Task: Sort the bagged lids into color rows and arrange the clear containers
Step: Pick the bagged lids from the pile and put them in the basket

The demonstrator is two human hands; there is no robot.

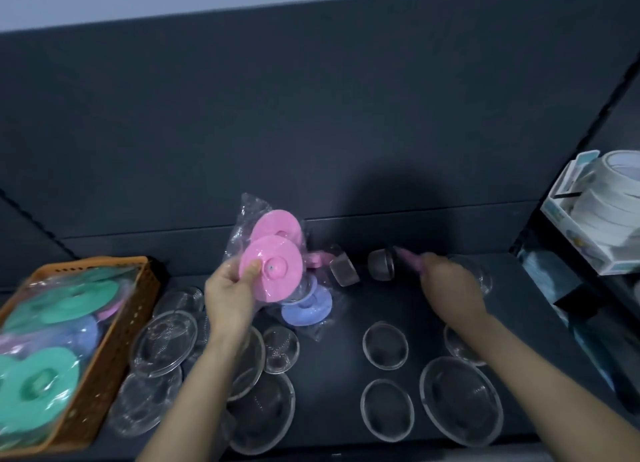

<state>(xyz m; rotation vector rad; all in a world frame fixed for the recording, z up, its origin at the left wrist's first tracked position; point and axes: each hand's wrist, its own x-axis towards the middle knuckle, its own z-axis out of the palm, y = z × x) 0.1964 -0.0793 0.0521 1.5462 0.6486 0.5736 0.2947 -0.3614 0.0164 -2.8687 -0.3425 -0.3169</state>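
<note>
My left hand holds up a clear bag of pink lids, thumb pressed on the front lid. Just below it lies a bag with purple lids on the dark surface. My right hand grips a small pink piece at the far right, blurred, next to a small dark-looking cup. Several clear containers lie on the surface, among them a large one and two small ones on the right.
An orange basket at the left holds bagged green, purple and pink lids. More clear containers crowd beside it. A second small cup lies near the pink bag. A box of white tape rolls sits on the right ledge.
</note>
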